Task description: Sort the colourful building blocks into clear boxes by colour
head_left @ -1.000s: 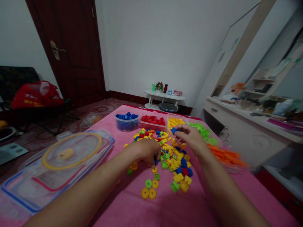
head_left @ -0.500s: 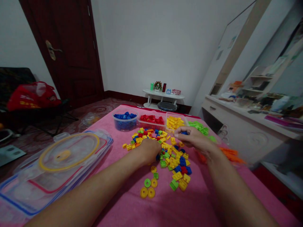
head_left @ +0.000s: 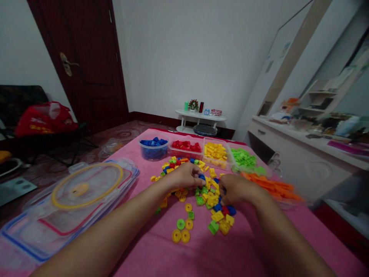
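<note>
A mixed pile of toy building bricks [head_left: 212,199] in yellow, green, blue and red lies on the pink cloth [head_left: 201,257]. Over the pile's middle, my left hand [head_left: 187,176] pinches a blue brick [head_left: 202,177] between thumb and fingers. My right hand [head_left: 235,188] reaches down into the pile's right side with its fingers curled; whatever is at their tips is hidden. Nearer me lie several yellow rings [head_left: 185,236] and a green ring [head_left: 181,224].
Beyond the pile stand clear tubs of blue bricks [head_left: 154,148], red bricks [head_left: 186,147], yellow bricks [head_left: 215,151] and green bricks [head_left: 243,157]. Orange pieces [head_left: 273,186] fill a container at the right. Stacked plastic lids [head_left: 86,207] lie on the left.
My right hand has come down from near the yellow tub into the pile. My left hand has lifted slightly and turned, with a blue brick now showing in its fingers.
</note>
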{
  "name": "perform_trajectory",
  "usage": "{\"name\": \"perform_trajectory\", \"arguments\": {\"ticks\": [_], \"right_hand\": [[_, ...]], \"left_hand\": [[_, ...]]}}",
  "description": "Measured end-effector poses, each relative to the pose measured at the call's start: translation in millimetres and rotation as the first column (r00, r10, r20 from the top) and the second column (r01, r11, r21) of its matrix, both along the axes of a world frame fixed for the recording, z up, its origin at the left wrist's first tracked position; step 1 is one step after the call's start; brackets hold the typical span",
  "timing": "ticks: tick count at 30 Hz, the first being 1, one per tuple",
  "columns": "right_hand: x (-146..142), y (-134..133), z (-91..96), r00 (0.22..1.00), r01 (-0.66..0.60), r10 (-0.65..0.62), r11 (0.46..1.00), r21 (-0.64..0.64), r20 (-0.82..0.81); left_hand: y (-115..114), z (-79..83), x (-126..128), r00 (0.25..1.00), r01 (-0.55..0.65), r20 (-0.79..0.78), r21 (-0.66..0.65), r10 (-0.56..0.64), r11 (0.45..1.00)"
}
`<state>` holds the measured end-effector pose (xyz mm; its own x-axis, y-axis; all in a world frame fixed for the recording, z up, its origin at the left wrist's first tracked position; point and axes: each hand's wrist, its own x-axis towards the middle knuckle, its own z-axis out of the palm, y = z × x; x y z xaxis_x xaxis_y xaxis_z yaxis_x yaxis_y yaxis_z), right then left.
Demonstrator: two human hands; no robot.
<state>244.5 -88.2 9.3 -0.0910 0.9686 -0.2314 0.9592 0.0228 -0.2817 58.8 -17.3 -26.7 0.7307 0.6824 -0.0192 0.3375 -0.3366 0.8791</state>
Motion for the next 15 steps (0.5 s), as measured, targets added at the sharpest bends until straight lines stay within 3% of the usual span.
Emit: {"name": "perform_trajectory", "arguments": {"ticks": [2, 4, 6, 8, 10, 15], "right_hand": [[1.8, 1.3, -2.4, 0.999, 0.004, -0.004, 1.000, 0.004, -0.035], [6.7, 3.5, -2.0, 0.998, 0.012, -0.012, 1.000, 0.003, -0.067], [11.3, 5.5, 3.0, 0.997, 0.002, 0.000, 1.000, 0.023, -0.081], [11.6, 6.6, 11.9, 0.995, -0.017, 0.027, 0.995, 0.094, -0.100], [5.1, 6.6, 21.0, 0.989, -0.028, 0.057, 0.978, 0.206, -0.137], [-30.5, 6.7, 25.4, 0.927, 0.147, 0.057, 0.854, 0.500, -0.370]], "left_hand": [[1.8, -3.9, 3.0, 0.986, -0.003, 0.158, -0.292, 0.051, 0.956], [2.2, -4.0, 5.0, 0.949, 0.023, 0.275, -0.542, 0.152, 0.840], [1.6, -1.7, 5.9, 0.910, 0.082, 0.340, -0.707, 0.237, 0.702], [0.0, 1.5, 6.5, 0.890, 0.129, 0.353, -0.803, 0.289, 0.582], [-2.0, 3.8, 7.5, 0.885, 0.147, 0.338, -0.855, 0.320, 0.497], [-0.7, -3.7, 13.1, 0.858, 0.301, 0.415, -0.883, 0.303, 0.359]]}}
